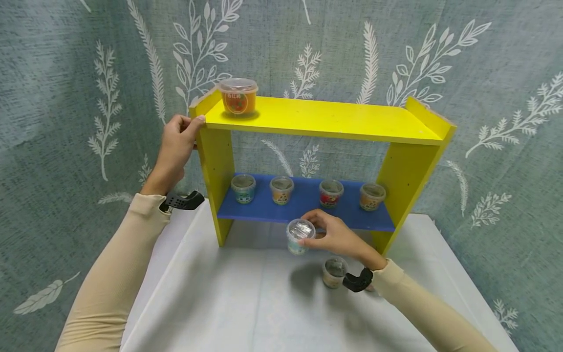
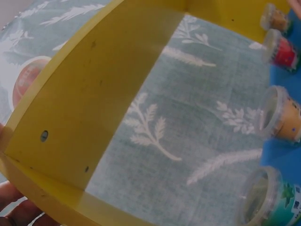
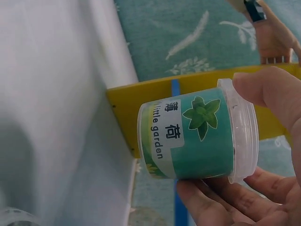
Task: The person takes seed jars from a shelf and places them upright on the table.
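My left hand (image 1: 175, 149) grips the upper left corner of a yellow shelf unit (image 1: 325, 115), thumb on the top front edge. In the left wrist view its fingers (image 2: 21, 212) curl around the side panel. My right hand (image 1: 336, 236) holds a small lidded plastic cup (image 3: 202, 134) between thumb and fingers. This cup wears a green label with a mint leaf and "little garden" print. It is raised above the white cloth, in front of the blue lower board (image 1: 303, 212). Near the right wrist, another lidded cup (image 1: 333, 281) stands on the cloth.
On the blue board stand lidded cups in a row: teal (image 1: 244, 194), orange (image 1: 281, 195), red (image 1: 330, 198) and light orange (image 1: 371, 201). A larger orange tub (image 1: 239, 100) sits at the left of the top board. Leaf-patterned green fabric (image 1: 325, 49) hangs behind.
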